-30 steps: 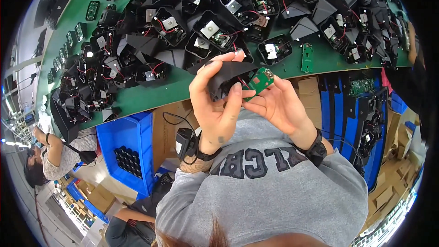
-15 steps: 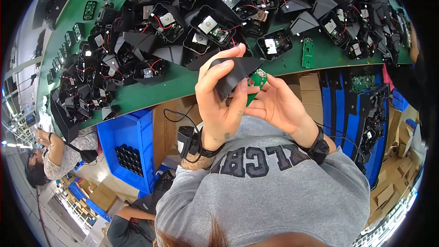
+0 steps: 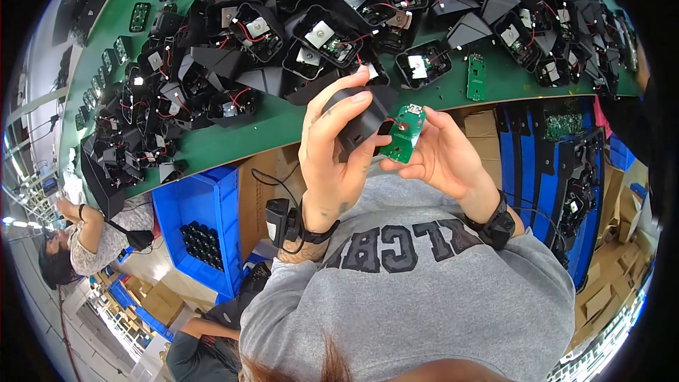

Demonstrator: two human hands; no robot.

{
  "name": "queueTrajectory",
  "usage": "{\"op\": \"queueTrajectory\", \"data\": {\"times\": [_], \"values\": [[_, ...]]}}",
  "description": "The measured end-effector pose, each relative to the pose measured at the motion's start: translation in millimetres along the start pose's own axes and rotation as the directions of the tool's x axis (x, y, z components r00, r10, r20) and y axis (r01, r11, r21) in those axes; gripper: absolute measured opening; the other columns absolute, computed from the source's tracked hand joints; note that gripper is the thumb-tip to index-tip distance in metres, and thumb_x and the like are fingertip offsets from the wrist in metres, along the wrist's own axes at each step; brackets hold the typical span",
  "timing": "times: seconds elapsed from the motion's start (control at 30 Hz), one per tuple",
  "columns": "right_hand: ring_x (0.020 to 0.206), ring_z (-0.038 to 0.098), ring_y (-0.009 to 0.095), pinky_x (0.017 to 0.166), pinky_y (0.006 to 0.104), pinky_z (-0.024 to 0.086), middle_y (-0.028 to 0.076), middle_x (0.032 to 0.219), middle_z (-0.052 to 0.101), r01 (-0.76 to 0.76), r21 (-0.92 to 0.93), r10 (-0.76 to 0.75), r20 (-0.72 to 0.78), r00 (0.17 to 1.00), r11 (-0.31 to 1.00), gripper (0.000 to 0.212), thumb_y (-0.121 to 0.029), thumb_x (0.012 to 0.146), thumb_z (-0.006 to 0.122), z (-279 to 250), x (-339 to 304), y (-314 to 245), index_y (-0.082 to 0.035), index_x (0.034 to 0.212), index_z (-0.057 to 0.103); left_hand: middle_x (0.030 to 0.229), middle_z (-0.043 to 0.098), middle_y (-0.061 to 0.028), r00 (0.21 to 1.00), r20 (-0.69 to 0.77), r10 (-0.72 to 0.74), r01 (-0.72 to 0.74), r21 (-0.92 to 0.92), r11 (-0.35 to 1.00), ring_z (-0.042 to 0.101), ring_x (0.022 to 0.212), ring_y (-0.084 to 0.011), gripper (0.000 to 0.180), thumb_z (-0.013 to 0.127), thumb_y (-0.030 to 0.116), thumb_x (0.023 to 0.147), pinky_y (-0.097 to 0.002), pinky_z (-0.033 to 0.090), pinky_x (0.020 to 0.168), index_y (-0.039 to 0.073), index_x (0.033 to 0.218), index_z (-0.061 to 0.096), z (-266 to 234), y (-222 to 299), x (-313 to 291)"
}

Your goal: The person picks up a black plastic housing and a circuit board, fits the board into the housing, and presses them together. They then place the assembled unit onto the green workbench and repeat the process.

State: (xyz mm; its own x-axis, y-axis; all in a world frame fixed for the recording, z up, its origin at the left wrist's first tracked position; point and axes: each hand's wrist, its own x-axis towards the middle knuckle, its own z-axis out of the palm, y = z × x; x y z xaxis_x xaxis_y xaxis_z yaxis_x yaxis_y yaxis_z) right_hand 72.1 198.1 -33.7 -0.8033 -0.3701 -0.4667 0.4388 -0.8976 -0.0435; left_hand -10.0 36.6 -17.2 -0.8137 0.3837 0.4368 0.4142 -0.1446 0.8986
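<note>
My left hand [image 3: 331,148] is wrapped round a black plastic housing [image 3: 361,119], lifted above the near edge of the green table. Close beside it, my right hand [image 3: 445,152] grips a green circuit board [image 3: 406,136] by its right edge. A short red wire shows at the board, on the side toward the housing. The board's face is turned up, with a silvery connector at its top end. The inside of the housing is hidden from view.
Black housings [image 3: 322,35] with metal plates and red wires crowd the green table [image 3: 247,138]. A loose circuit board [image 3: 477,76] lies at its near edge. A blue bin [image 3: 230,219] with black parts stands at left, blue racks [image 3: 544,184] at right. Another person [image 3: 92,237] is at far left.
The circuit board has swung out from beside the housing and now shows its face more fully. The housing has tilted in my left hand. My right hand has turned slightly with the board.
</note>
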Motion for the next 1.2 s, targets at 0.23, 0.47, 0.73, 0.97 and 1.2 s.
{"op": "queueTrajectory", "data": {"times": [0.23,0.47,0.73,0.97,1.2], "values": [[0.096,0.065,0.044,0.071,0.0399,0.062,0.026,0.117,0.059,-0.027,-0.034,0.027,0.014,1.000,0.999,0.059,-0.045,0.100,0.032,-1,2,2,0.004,0.130,0.046,0.128,0.051,-0.0234,0.999,-0.011,-0.045,0.045,-0.013,0.999,0.055,0.118,-0.0338,0.053,0.069,-0.009,0.071,-0.0379,0.052,0.091,0.002,0.121,0.055,-2,1,2],[0.094,0.066,0.044,0.068,0.0396,0.063,0.026,0.115,0.061,-0.018,-0.066,0.017,-0.004,1.000,0.998,0.059,-0.045,0.100,0.034,-5,2,4,0.004,0.129,0.046,0.128,0.054,-0.0200,0.986,0.163,-0.028,0.004,0.147,0.989,0.058,0.114,-0.0331,0.057,0.066,-0.011,0.067,-0.0352,0.056,0.084,0.007,0.121,0.060,-7,8,7],[0.081,0.068,0.043,0.056,0.0371,0.062,0.024,0.110,0.062,-0.128,0.099,0.128,0.005,0.992,0.987,0.057,-0.044,0.099,0.035,-9,1,1,0.003,0.128,0.047,0.126,0.057,-0.0187,0.992,0.126,0.000,-0.017,0.138,0.990,0.060,0.112,-0.0347,0.058,0.060,-0.014,0.063,-0.0353,0.056,0.085,0.008,0.117,0.064,-4,7,6],[0.087,0.069,0.038,0.056,0.0345,0.062,0.020,0.105,0.057,-0.400,0.370,0.295,0.308,0.904,0.839,0.054,-0.045,0.100,0.034,-39,6,6,-0.001,0.129,0.047,0.126,0.057,-0.0187,0.979,0.199,0.034,-0.081,0.234,0.969,0.059,0.114,-0.0353,0.058,0.059,-0.017,0.062,-0.0379,0.054,0.089,0.008,0.114,0.065,-4,9,8],[0.090,0.067,0.039,0.060,0.0365,0.061,0.021,0.106,0.054,-0.432,0.432,0.292,0.354,0.889,0.792,0.056,-0.045,0.100,0.032,-37,5,5,0.000,0.129,0.047,0.125,0.057,-0.0175,0.975,0.215,0.057,-0.104,0.213,0.972,0.056,0.118,-0.0381,0.056,0.058,-0.018,0.065,-0.0420,0.053,0.094,0.010,0.113,0.066,-4,12,9]]}}
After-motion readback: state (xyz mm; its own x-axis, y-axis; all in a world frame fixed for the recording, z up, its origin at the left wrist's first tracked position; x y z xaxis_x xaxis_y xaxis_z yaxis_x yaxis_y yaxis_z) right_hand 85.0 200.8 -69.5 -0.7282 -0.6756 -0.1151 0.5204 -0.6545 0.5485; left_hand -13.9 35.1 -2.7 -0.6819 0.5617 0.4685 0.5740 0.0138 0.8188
